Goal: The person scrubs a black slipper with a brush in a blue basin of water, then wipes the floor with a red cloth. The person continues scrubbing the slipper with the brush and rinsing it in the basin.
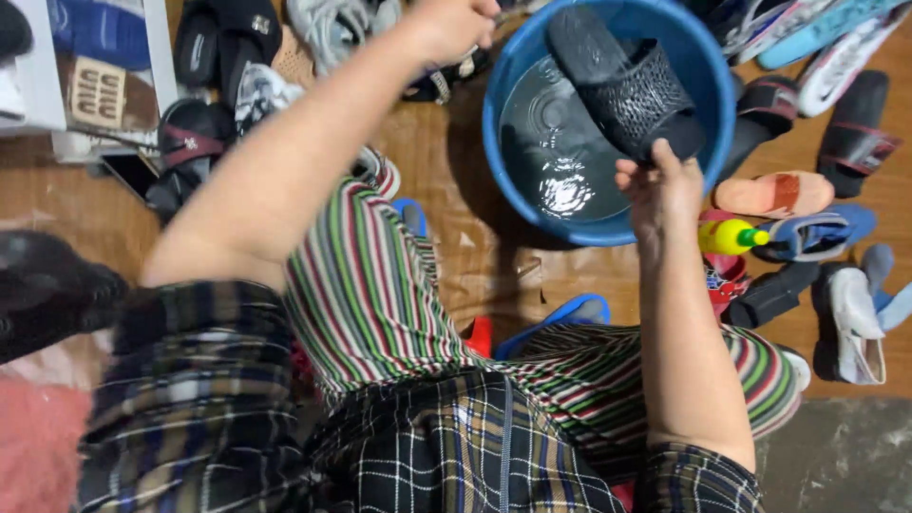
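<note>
Wooden floor, wet-looking in places, crowded with footwear on all sides. Seated person seen from above: striped trousers, dark checked shirt, knees apart.

Blue plastic basin (711, 85) stands on the floor ahead of the knees, holding clear water with light glinting on the surface. Black perforated slide sandal (622, 81) sits tilted in the basin, toe end near the far rim, heel end at the near right rim, its lower part over the water.

Right hand (662, 195) is at the basin's near right rim, fingers curled closed over the sandal's heel end, thumb up against the sole; firm grip on it.

Left hand (454, 24) is stretched forward and left of the basin, at the top edge of view, above a heap of shoes. Fingers bunched into a loose fist; whether they have anything in them cannot be told, as the fingertips are cut off by the frame.

Around the basin: yellow bottle with green cap (727, 237) lying just right of the right wrist; orange-pink sandal (774, 193) beside it; blue slipper (822, 231) near that; black slides (855, 133) further right; grey sneakers (328, 24) upper left near the left hand; white shoe box (38, 95) at far left. Blue flip-flop strap (560, 318) shows between the knees.
</note>
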